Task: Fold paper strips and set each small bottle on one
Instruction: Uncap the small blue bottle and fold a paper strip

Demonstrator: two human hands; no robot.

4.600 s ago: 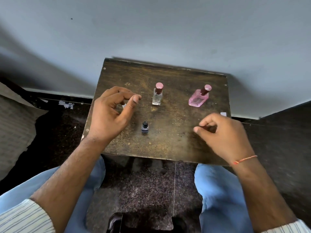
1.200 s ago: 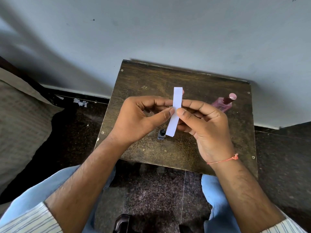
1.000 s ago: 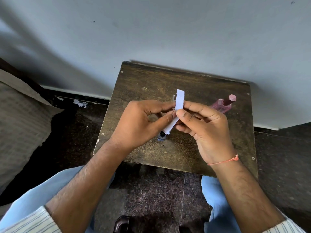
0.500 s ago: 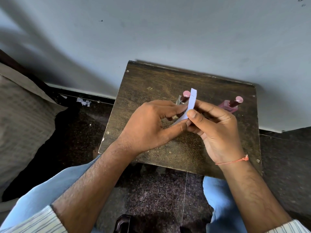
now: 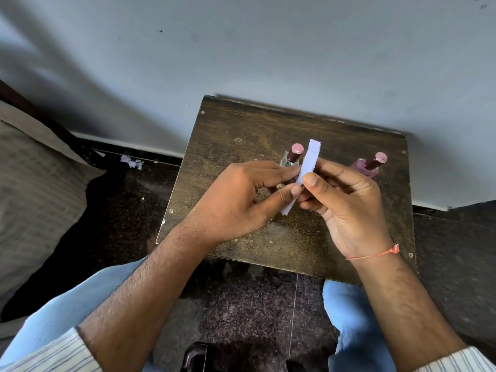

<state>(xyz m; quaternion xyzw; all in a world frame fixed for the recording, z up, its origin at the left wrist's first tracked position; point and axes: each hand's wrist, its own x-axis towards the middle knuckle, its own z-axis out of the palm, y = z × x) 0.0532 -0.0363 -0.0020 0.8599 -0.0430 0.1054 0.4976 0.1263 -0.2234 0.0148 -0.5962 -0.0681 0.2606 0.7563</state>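
Observation:
A white paper strip (image 5: pixel 308 165) is pinched between my left hand (image 5: pixel 241 200) and my right hand (image 5: pixel 346 202) above the small dark wooden table (image 5: pixel 233 146). The strip stands nearly upright; its top end pokes above my fingers and its bottom end hangs below them. Behind my left fingers stands a clear glass bottle (image 5: pixel 291 158) with a pink cap. A pink bottle (image 5: pixel 369 166) with a pink cap sits at the back right of the table, partly hidden by my right hand. The small dark bottle is hidden under my hands.
The table stands against a pale wall (image 5: pixel 241 49). A beige cushion (image 5: pixel 29 189) lies at the left. Paper scraps (image 5: pixel 132 161) lie on the dark floor by the wall. My knees in blue trousers flank the table's front edge.
Both hands took up the strip over the table and keep working it between the fingertips. The small dark bottle has gone out of sight under my hands.

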